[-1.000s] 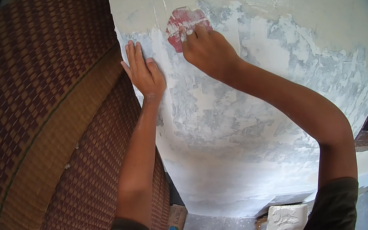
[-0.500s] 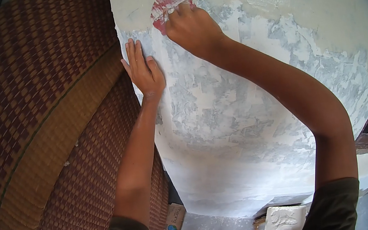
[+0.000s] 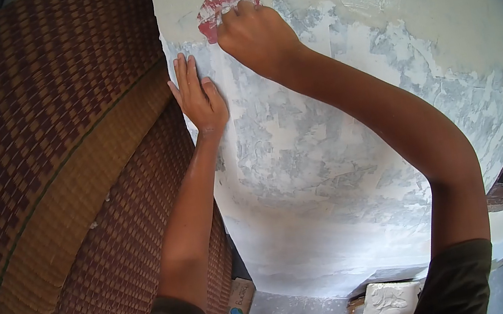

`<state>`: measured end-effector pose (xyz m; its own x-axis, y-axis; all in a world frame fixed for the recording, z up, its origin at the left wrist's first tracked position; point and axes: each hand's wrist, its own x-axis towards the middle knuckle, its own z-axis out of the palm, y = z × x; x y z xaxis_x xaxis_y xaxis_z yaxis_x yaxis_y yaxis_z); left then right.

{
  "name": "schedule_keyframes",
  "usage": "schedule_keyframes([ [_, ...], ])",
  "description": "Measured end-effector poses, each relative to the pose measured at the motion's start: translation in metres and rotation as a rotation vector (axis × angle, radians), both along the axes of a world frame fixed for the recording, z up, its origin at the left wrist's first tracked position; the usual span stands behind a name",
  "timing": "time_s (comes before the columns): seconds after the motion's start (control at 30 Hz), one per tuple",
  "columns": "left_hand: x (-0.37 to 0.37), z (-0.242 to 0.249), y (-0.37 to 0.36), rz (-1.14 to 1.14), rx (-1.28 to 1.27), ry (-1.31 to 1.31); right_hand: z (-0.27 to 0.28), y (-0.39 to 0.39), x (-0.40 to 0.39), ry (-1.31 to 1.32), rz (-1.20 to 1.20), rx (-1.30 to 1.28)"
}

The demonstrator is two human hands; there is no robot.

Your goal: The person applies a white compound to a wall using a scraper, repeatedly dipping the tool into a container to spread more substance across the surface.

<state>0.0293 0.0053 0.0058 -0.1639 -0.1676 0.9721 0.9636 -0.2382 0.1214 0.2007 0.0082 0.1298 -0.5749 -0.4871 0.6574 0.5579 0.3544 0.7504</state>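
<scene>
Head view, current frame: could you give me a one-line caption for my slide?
Right hand holds a red scraper to a patchy white-and-grey wall; left hand rests near its edge, beside woven matting.

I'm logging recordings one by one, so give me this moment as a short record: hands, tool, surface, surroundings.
Left hand: open, laid on wall near its left edge
Right hand: gripping red scraper
Tool: white-smeared, at upper wall, higher than left hand
Surface: patchy white and grey, cream above
Left side: brown woven mat
Bottom: printed box, with white paste-like mass farther right
</scene>
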Motion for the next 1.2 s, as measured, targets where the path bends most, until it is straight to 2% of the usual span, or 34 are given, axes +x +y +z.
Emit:
schedule_keyframes([
  [0.1,0.000,0.001,0.000,0.040,-0.008,-0.002,-0.015,0.010,-0.002,-0.041,-0.107,-0.004],
  [0.17,0.000,0.001,0.001,0.001,-0.006,-0.017,-0.051,0.003,0.009,-0.171,-0.176,-0.027],
  [0.27,0.000,0.001,0.001,0.018,-0.002,-0.009,-0.083,-0.014,0.025,-0.224,-0.145,-0.154],
  [0.4,-0.002,0.000,0.001,0.019,0.014,0.010,-0.041,-0.014,0.005,-0.099,0.000,-0.018],
  [0.5,-0.001,0.000,0.000,0.017,-0.006,0.004,-0.011,-0.003,-0.014,-0.025,-0.030,-0.014],
  [0.6,-0.002,0.000,0.001,0.022,0.000,0.001,-0.023,0.002,-0.012,-0.077,-0.087,-0.052],
  [0.77,-0.002,0.000,-0.001,-0.014,0.007,-0.002,-0.090,-0.011,0.016,-0.277,-0.119,-0.088],
  [0.83,-0.002,0.000,0.001,-0.002,0.024,0.004,-0.079,-0.021,0.020,-0.285,-0.101,-0.112],
  [0.9,-0.001,-0.001,0.001,0.014,0.034,0.013,-0.046,-0.019,0.012,-0.143,0.020,-0.058],
  [1.0,-0.001,0.000,0.002,0.015,0.025,-0.015,-0.002,-0.008,-0.004,-0.005,0.003,-0.023],
  [1.1,-0.001,0.001,0.001,0.014,0.024,-0.013,0.001,0.002,-0.010,-0.020,-0.112,-0.068],
  [1.2,-0.001,0.000,0.001,0.006,0.025,-0.012,-0.041,0.001,0.000,-0.087,-0.124,-0.085],
])
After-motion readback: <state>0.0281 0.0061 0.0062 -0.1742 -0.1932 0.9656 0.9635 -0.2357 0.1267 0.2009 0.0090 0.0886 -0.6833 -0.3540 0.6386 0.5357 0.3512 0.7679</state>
